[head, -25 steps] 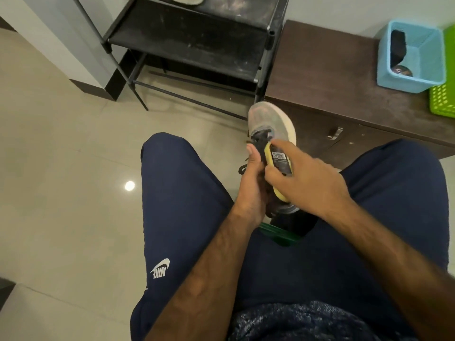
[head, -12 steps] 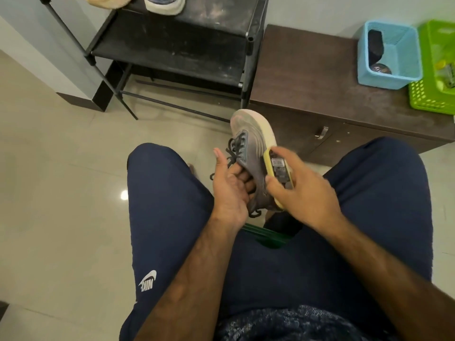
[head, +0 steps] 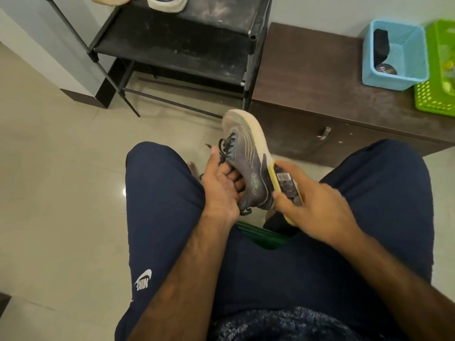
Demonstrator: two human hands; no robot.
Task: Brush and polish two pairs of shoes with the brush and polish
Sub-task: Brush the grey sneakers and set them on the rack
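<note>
Head view, as I read it from my remote station: left hand (head: 221, 190) holds the grey shoe (head: 246, 153) above the gap between the knees, fingers curled into its opening, thumb beside the laces; toe points away, pale sole turned right; right hand (head: 317, 210), slightly blurred, grips the yellow brush (head: 285, 183), whose edge touches the shoe's heel side; behind, a black rack (head: 172, 45) carries a second shoe (head: 165, 3); a brown cabinet (head: 307, 77) bears a blue basket (head: 394, 77) just beside a green basket (head: 433, 99).
</note>
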